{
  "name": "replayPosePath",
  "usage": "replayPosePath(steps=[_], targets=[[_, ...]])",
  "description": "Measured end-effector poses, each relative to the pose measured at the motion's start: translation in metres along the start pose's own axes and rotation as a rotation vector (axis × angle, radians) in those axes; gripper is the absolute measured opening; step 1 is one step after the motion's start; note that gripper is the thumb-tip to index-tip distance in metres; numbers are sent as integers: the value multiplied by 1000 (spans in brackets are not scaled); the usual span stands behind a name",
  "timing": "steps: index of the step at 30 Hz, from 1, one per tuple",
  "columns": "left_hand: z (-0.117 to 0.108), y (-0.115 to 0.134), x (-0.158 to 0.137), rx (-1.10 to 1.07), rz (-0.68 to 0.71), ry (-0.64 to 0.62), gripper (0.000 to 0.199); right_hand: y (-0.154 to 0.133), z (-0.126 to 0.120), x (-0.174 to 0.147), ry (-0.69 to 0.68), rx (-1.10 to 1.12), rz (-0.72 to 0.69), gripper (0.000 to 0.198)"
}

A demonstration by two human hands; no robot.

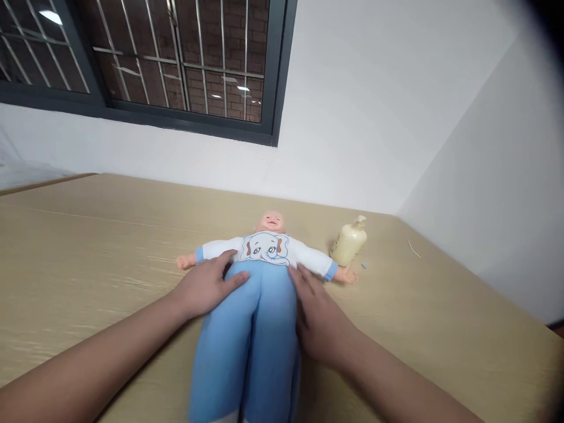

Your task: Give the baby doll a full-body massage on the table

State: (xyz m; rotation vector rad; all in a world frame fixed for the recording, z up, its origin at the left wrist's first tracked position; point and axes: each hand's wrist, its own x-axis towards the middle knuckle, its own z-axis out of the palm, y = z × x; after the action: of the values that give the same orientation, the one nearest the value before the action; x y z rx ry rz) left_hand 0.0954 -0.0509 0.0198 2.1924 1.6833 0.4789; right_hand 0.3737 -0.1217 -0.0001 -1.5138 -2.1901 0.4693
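Note:
A baby doll (263, 249) lies on its back on the wooden table, head away from me and arms spread wide. It wears a white top with an elephant face on the front and light blue trousers (247, 329). Against the doll's left-side waist in view, my left hand (214, 286) grips with the thumb over the front of the trousers. My right hand (319, 314) presses on the opposite hip, fingers along the waist; its thumb is mostly hidden. The doll's feet run out of view at the bottom edge.
A pale yellow pump bottle (349, 242) stands beside the doll's hand at the right. Near it on the table (110, 235) lie a small grey-blue bit (363, 266) and a thin pale strip (413, 249). White walls and a barred window (185, 59) rise behind.

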Motion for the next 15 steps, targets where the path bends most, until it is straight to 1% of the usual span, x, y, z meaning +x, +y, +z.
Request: replayPosePath(steps=[1,2,3,5,6,7,8,9,10,11,13,14,15], targets=[[1,1,-1,27,4,-10,93,-6,-1,-6,-70,-51,-48,110],[2,2,-1,50,7,-19,96,-12,-3,-12,-140,-94,-113,119],[3,2,-1,64,7,-27,99,-18,-4,-16,-183,-129,-177,124],[5,2,-2,59,-1,-37,102,-26,-6,-21,-222,-194,-314,124],[6,1,-2,46,-3,-38,102,-28,-4,-23,-207,-227,-390,120],[7,0,-2,33,-4,-40,103,-29,-1,-23,-169,-264,-476,111],[8,-1,-2,25,-6,-42,103,-29,4,-23,-101,-299,-564,99],[8,-2,-2,23,-12,-46,103,-29,11,-23,-16,-342,-662,82],[9,-2,-2,29,-22,-51,105,-28,19,-23,118,-379,-739,64],[9,-3,-2,39,-34,-58,106,-27,29,-24,252,-402,-789,51],[8,-2,-2,63,-65,-71,107,-28,50,-27,342,-486,-854,40],[8,-2,-3,73,-79,-75,108,-30,62,-30,394,-502,-914,33],[8,-2,-3,79,-91,-79,108,-33,74,-33,401,-505,-960,25]])
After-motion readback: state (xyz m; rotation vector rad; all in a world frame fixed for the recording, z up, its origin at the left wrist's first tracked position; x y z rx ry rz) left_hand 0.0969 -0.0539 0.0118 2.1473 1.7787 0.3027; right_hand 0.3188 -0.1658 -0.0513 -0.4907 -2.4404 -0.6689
